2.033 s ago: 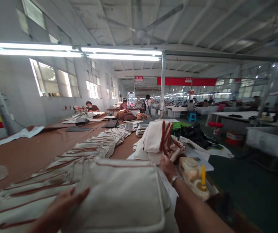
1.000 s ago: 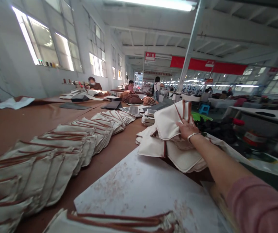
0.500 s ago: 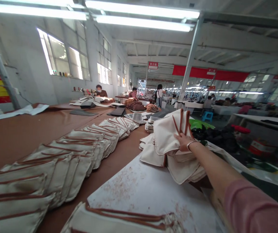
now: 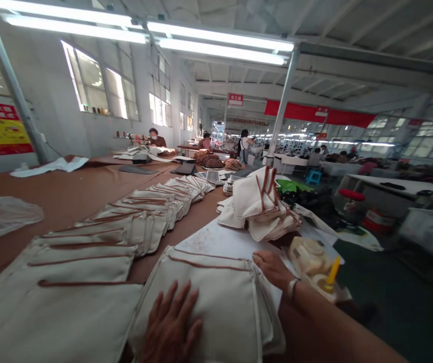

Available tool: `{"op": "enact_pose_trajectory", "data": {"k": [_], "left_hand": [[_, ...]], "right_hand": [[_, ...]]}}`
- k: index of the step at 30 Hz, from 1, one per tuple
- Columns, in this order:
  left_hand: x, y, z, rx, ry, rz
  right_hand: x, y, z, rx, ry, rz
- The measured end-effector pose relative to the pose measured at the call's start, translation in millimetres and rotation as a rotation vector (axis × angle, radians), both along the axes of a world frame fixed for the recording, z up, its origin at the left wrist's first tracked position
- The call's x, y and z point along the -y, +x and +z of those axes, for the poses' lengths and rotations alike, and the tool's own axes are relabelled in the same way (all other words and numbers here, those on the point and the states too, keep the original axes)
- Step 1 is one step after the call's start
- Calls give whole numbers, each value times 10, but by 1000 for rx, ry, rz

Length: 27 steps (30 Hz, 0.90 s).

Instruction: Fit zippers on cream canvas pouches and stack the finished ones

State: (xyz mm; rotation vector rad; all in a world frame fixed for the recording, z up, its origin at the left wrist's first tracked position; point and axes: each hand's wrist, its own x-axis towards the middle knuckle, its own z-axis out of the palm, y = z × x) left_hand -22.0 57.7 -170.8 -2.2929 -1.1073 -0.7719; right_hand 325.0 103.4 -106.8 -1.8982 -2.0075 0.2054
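Note:
My left hand point(image 4: 173, 322) lies flat with its fingers spread on the top of a stack of cream fabric pieces with brown edging point(image 4: 216, 302), low in the middle. Just past that stack's right corner is my right hand point(image 4: 273, 269), its fingers curled together over the white sheet point(image 4: 216, 237); whether anything is in them is hidden. Farther back, a heaped pile of the same cream pieces point(image 4: 249, 196) sits untouched. A long overlapping row of them point(image 4: 152, 204) runs along the left side.
A brown-covered table point(image 4: 72, 189) carries a clear plastic bag point(image 4: 8, 217) at left. Right of my right hand stand a beige container point(image 4: 309, 254) and a yellow object point(image 4: 333, 272). Other people work in the background, one standing point(image 4: 244, 146).
My right hand has left the heaped pile and come nearer, beside the front stack. My left hand has appeared on that stack. The view has shifted, showing more of the near table.

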Motion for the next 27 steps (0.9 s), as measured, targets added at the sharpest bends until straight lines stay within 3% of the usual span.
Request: {"op": "enact_pose_trajectory", "data": {"k": [5,9,14,20,24,27], "left_hand": [[338,68,13,9,-51,39],[619,86,-31,13,-96,28],[888,54,9,64,-232,-25],[860,-17,219,191,-408,-121],[867,74,402,285,-353,-131],[949,171,671,394,-261,-111]], "right_hand": [[615,-358,-185,-168,43,-132],[774,-549,-245,-233,88,-225],[913,-749,-174,-319,220,-295],[1183,-916,11,-458,382,-225],[1426,-1062,192,-565,468,-150],[1689,-1233,331,-638,490,-47]]}}
